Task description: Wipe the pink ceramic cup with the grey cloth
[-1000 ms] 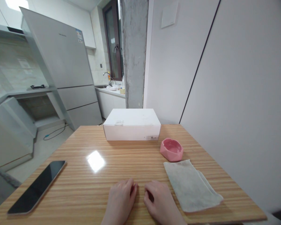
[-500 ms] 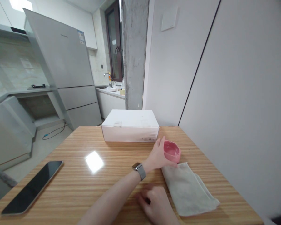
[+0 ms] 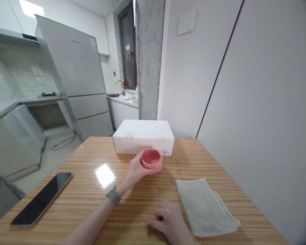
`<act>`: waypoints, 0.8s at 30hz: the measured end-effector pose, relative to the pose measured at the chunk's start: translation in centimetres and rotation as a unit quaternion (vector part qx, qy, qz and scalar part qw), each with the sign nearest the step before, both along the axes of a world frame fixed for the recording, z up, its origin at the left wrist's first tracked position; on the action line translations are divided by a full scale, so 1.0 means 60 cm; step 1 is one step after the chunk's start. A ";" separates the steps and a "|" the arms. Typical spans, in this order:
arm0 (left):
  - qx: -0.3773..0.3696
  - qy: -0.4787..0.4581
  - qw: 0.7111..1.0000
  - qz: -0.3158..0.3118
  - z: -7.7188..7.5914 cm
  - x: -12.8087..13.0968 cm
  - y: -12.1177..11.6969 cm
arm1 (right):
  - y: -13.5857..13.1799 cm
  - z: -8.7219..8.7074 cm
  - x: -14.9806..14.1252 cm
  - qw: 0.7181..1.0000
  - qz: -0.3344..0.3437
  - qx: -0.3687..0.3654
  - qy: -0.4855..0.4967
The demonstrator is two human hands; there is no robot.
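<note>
My left hand [image 3: 137, 168], with a grey-banded watch [image 3: 113, 195] on its wrist, grips a small pink bowl [image 3: 153, 159] by its left side. Thick walls and an uneven rim show on the bowl, which is tilted slightly toward me in front of the white box [image 3: 142, 144]. Whether its base touches the table cannot be made out. My right hand [image 3: 167, 217] rests on the wood near the front, fingers curled in and nothing visible in them. Just right of that hand lies a folded pale grey-green cloth [image 3: 206, 209].
The wood-grain table [image 3: 89, 204] narrows toward the back, where the box stands. A dark-screened phone [image 3: 43, 199] lies at the left edge. A white wall [image 3: 257, 102] runs along the right. A fridge [image 3: 79, 64] and a sink counter [image 3: 123, 105] are beyond.
My left hand has carried the pink bowl leftward, from beside the cloth's far edge to in front of the white box. My right hand has stayed nearly in place.
</note>
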State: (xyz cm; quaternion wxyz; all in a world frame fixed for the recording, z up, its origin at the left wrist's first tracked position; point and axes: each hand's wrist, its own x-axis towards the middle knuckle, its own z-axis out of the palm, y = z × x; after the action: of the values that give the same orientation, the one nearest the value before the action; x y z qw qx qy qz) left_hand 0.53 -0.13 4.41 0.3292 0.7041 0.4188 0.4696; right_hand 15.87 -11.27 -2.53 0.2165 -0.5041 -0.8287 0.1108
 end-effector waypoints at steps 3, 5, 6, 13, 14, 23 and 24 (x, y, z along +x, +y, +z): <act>-0.025 0.044 0.996 0.076 -0.008 -0.096 0.003 | -0.001 0.000 0.000 1.000 -0.008 -0.011 0.012; -0.053 0.079 0.982 0.163 -0.021 -0.153 0.010 | -0.001 -0.003 0.000 1.000 -0.011 -0.012 0.023; -0.062 0.088 0.975 0.193 -0.029 -0.178 0.013 | -0.001 -0.006 0.001 0.999 -0.013 -0.008 0.028; -0.064 0.108 0.946 0.298 -0.071 -0.260 0.022 | -0.001 -0.013 0.001 0.999 -0.015 0.027 0.031; -0.063 0.104 0.944 0.307 -0.075 -0.262 0.022 | -0.002 -0.010 -0.001 0.999 -0.019 0.031 0.024; -0.063 0.106 0.940 0.319 -0.089 -0.271 0.030 | -0.022 0.004 0.025 0.971 -0.128 0.203 0.012; -0.060 0.103 0.942 0.314 -0.091 -0.273 0.031 | -0.026 0.002 0.038 0.962 -0.147 0.231 0.005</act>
State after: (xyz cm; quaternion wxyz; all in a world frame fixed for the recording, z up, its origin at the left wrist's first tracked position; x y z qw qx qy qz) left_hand -15.82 1.76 -1.04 0.1615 0.5602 0.6780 0.4477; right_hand 18.16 -12.83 -2.42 0.3449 -0.5560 -0.7477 -0.1137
